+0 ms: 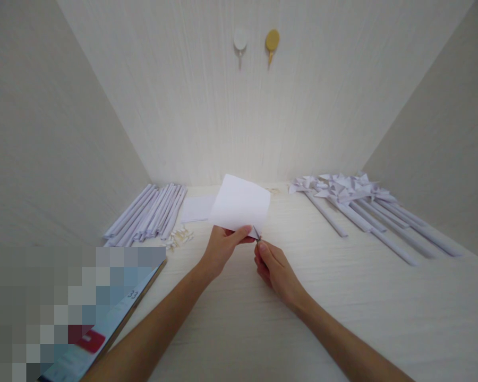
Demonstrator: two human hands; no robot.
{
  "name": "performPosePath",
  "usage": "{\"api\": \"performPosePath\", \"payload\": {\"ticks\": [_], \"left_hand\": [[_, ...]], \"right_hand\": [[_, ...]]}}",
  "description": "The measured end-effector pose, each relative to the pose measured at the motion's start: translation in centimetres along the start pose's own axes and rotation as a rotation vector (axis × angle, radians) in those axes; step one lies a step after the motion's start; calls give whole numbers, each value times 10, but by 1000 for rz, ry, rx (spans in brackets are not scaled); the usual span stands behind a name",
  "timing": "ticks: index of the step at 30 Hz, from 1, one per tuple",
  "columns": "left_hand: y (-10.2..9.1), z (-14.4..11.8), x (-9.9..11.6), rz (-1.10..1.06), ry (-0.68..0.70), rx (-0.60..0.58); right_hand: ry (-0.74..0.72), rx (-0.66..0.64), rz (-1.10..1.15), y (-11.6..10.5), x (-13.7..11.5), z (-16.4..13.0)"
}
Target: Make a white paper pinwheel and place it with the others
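A white sheet of paper (242, 200) is held up above the table by my left hand (223, 244), the thumb on top and the fingers underneath. My right hand (271, 263) is closed around small scissors (256, 233). Their thin dark blades are at the sheet's near right corner, while the handles are hidden in my fingers. Behind the left hand, a stack of white paper (197, 208) lies flat, partly covered by the raised sheet.
Rolled paper sticks (151, 212) lie piled at the left, near small pale pieces (179, 237). Paper pinwheels (342, 188) on sticks rest at the right. A partly blurred board (115, 313) stands front left. Two hooks, white (240, 40) and yellow (272, 40), are on the wall.
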State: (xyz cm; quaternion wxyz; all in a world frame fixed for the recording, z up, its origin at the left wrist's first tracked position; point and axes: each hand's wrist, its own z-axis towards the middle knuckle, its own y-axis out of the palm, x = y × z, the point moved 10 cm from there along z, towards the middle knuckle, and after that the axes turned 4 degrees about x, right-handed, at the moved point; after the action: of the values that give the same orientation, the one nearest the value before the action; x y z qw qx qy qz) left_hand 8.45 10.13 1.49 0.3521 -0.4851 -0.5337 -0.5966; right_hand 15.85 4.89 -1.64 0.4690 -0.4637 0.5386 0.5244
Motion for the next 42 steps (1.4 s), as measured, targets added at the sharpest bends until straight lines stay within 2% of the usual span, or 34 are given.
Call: {"api": "performPosePath", "payload": {"ticks": [9, 18, 26, 42], "left_hand": [[-2, -1, 1, -1, 11, 22], [-1, -2, 1, -12, 28, 22], [-7, 0, -1, 5, 24, 82], [-8, 2, -5, 10, 11, 43]], "right_hand": [[47, 20, 93, -2, -4, 1], [104, -50, 243, 3, -3, 2], [96, -44, 248, 1, 1, 5], [133, -55, 282, 2, -1, 4]]}}
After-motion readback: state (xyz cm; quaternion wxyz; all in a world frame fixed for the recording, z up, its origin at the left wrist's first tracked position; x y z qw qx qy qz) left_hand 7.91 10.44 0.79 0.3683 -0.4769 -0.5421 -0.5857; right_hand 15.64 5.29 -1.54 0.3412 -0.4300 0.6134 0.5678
